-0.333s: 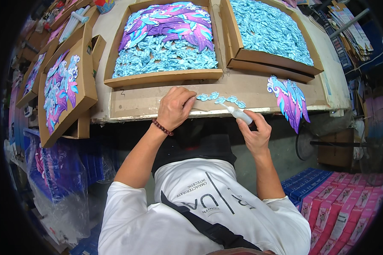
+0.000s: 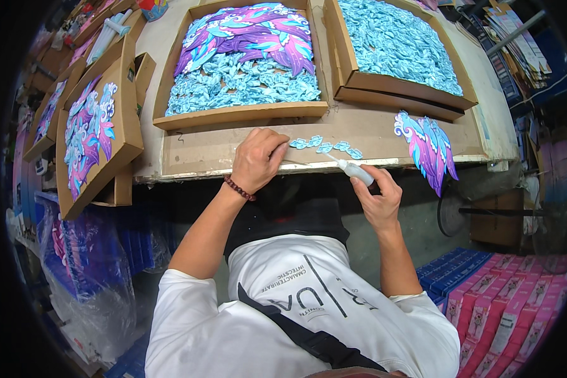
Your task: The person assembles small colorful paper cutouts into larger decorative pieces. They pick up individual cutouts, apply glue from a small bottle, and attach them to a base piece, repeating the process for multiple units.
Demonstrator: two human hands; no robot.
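My right hand (image 2: 380,196) is wrapped around a small translucent squeeze bottle (image 2: 355,171). Its thin white nozzle points up and left at a curved row of light-blue leaf-shaped pieces (image 2: 324,148) lying on the cardboard-topped table edge. At the left end of that row, my left hand (image 2: 258,157) is closed with thumb and fingertips together. What it pinches is hidden; a thin dark sliver shows beside its fingers. To the right, a purple, pink and blue wing-shaped cutout (image 2: 426,148) lies with its tips hanging over the edge.
Beyond my hands, one cardboard tray (image 2: 246,113) holds light-blue pieces under stacked purple cutouts. Another tray (image 2: 409,88) to its right is full of light-blue pieces. Tilted at left stands a box (image 2: 120,145) with more cutouts. Pink boxes (image 2: 504,309) are stacked at lower right.
The bottle's nozzle has shifted very slightly down, away from the blue pieces. My left hand has hardly moved.
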